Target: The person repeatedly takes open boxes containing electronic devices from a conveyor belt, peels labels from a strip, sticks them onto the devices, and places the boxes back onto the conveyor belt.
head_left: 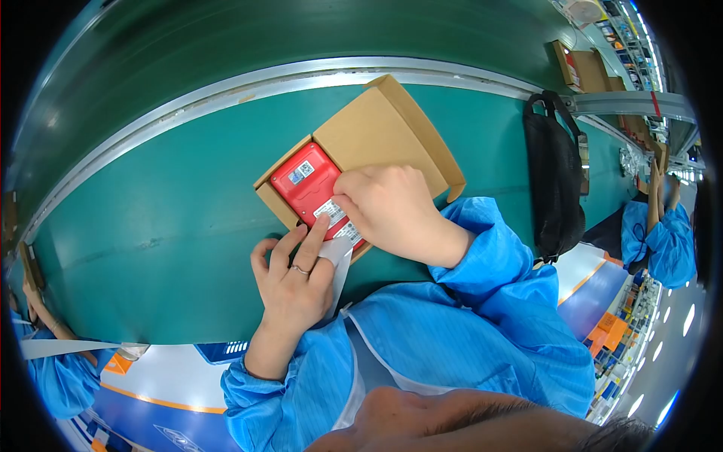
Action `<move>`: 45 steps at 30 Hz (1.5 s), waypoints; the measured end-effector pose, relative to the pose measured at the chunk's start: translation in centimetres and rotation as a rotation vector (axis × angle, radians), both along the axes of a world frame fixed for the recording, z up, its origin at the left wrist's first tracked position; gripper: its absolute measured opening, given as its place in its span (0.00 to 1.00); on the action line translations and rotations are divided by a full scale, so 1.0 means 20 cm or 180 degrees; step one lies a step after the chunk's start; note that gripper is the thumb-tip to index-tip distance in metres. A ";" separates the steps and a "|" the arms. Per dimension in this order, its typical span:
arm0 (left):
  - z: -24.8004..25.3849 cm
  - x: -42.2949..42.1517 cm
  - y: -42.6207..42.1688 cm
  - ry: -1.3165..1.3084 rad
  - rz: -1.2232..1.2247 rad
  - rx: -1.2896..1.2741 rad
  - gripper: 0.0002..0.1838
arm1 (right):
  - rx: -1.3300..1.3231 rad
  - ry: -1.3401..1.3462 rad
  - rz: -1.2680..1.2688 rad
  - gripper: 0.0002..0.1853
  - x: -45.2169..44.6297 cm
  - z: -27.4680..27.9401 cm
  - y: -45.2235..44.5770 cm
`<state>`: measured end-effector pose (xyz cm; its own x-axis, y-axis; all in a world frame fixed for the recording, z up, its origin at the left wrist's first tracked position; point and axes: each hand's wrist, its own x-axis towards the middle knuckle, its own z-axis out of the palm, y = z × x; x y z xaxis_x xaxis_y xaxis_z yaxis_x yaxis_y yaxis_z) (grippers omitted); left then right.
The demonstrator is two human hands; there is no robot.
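A red device [305,183] lies in an open cardboard box [388,128], with printed white labels [330,214] on its surface. My left hand [294,282], wearing a ring, has its index fingertip on the labels and its other fingers spread. A white strip [341,271] runs beside its thumb and appears held against the hand. Fingers curled together, my right hand [395,207] rests at the device's right side near the labels. Whatever its fingertips pinch, if anything, is hidden beneath them.
The box stands on a green table [151,233] with a metal rail [248,83] behind it. A black bag [553,181] lies to the right. Other people in blue sleeves are at the far right [666,245] and far left [68,380].
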<state>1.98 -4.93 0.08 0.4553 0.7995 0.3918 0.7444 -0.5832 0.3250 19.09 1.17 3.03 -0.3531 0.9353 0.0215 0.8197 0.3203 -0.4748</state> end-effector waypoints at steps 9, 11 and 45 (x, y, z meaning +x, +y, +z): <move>0.02 0.00 0.00 0.0052 0.0027 0.0009 0.06 | 0.2272 -0.0741 -0.0240 0.14 0.15 0.18 -0.14; 0.03 0.00 0.00 0.0099 -0.0006 -0.0049 0.05 | 0.2582 -0.0825 -0.0611 0.15 0.21 0.23 -0.12; -0.14 -0.15 -0.06 -0.3854 0.0395 -0.2470 0.12 | 0.0632 0.5504 0.3092 0.10 0.33 0.75 -0.25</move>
